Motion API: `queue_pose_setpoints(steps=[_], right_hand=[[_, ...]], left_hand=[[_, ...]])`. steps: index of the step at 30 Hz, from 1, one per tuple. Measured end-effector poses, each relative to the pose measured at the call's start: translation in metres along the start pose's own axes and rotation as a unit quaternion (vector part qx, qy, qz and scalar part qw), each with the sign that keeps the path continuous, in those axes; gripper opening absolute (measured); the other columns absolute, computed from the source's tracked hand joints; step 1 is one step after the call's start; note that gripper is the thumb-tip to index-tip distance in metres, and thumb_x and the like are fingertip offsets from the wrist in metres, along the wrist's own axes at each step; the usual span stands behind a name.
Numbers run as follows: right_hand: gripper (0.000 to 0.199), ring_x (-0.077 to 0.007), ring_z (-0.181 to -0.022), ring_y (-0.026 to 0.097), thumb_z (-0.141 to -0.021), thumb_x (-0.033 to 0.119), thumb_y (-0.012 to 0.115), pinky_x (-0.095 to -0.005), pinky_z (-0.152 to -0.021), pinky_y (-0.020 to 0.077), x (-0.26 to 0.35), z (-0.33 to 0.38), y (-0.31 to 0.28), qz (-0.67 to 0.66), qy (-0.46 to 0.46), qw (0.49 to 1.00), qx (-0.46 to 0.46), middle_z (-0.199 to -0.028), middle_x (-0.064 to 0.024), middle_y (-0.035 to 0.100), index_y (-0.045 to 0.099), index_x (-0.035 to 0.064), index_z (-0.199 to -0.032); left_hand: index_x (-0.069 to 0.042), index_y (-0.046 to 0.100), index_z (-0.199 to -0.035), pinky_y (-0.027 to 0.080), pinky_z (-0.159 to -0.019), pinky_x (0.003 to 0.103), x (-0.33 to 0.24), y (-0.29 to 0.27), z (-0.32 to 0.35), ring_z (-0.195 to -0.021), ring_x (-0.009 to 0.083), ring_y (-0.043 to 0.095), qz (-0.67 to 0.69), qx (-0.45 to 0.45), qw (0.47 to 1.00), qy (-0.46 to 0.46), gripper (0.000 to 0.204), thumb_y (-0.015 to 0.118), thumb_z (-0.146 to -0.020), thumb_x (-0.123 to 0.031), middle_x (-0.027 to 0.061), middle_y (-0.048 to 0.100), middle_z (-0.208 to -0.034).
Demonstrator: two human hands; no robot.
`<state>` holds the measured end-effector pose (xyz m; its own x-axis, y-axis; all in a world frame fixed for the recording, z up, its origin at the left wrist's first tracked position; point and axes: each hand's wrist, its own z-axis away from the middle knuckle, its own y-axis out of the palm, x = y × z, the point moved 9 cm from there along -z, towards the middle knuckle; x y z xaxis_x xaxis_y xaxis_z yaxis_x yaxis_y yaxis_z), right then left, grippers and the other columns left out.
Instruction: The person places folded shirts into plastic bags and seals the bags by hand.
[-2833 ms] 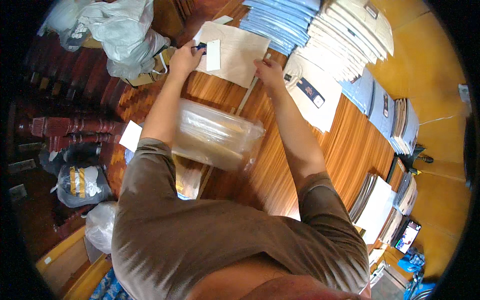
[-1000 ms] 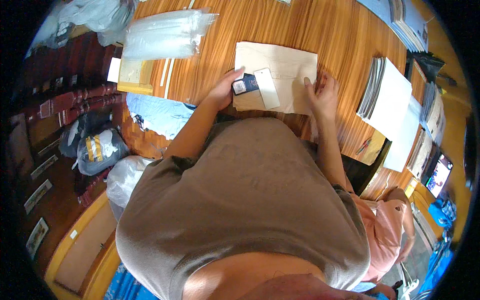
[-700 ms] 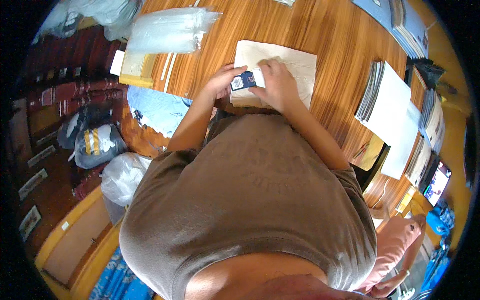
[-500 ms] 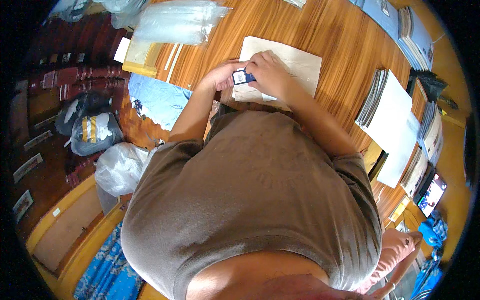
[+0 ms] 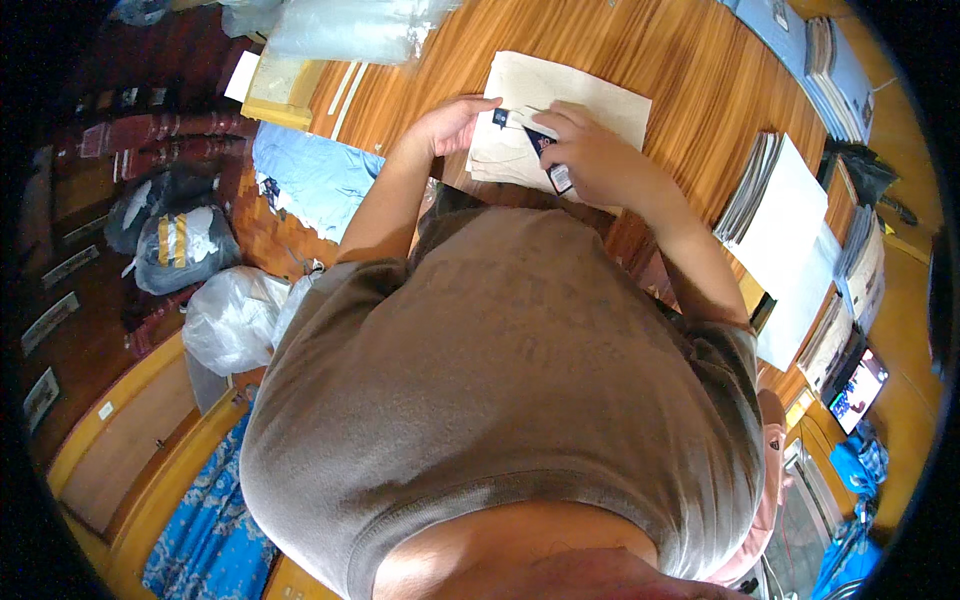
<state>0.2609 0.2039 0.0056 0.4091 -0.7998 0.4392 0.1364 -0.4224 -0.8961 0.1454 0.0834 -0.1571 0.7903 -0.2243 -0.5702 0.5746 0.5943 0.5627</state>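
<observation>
A folded cream cloth item (image 5: 610, 100) lies flat on the wooden table in front of me. My right hand (image 5: 595, 155) is over its right half, fingers closed round a dark blue hang tag (image 5: 541, 143) with a white printed sticker at its lower end. Part of the tag is hidden under that hand. At the cloth's left edge, my left hand (image 5: 455, 125) has its fingers stretched out, one tip reaching the edge. Beside that fingertip, a small dark label (image 5: 501, 118) shows on the cloth.
Clear plastic sleeves (image 5: 350, 30) and a yellow-edged box (image 5: 283, 92) are at the far left. Light blue cloth (image 5: 315, 180) hangs beyond the table's left edge. A stack of white-topped folded goods (image 5: 785, 200) stands on the right, with blue stacks (image 5: 840, 80) farther back.
The hands have moved apart. The tag went from between both hands to the right with my right hand and now hangs at a slant; the cloth's small dark label has come into view.
</observation>
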Motion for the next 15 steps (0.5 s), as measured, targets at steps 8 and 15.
queue_pose_setpoints(steps=[8,15], right_hand=[[0.027,-0.0343,-0.115,0.065,-0.090,0.019,0.073,-0.0450,-0.099,0.0531,-0.034,0.021,0.000,0.010,0.245,0.959,-0.141,-0.120,-0.0147,0.069,0.070,0.0070,-0.114],[0.026,-0.0306,-0.113,0.067,-0.093,0.023,0.069,-0.0432,-0.095,0.0531,-0.036,0.015,-0.008,0.039,0.180,0.953,-0.240,-0.117,-0.0114,0.071,0.069,0.0080,-0.114]], left_hand=[[0.007,0.057,-0.135,0.063,-0.091,0.036,-0.003,0.005,0.001,-0.102,0.0215,0.076,-0.004,-0.013,1.000,0.011,0.044,0.056,-0.109,-0.028,0.0169,0.074,-0.120],[0.006,0.058,-0.134,0.063,-0.090,0.035,-0.008,0.008,0.008,-0.101,0.0201,0.076,-0.039,-0.051,0.998,0.018,0.045,0.060,-0.107,-0.030,0.0150,0.074,-0.118]])
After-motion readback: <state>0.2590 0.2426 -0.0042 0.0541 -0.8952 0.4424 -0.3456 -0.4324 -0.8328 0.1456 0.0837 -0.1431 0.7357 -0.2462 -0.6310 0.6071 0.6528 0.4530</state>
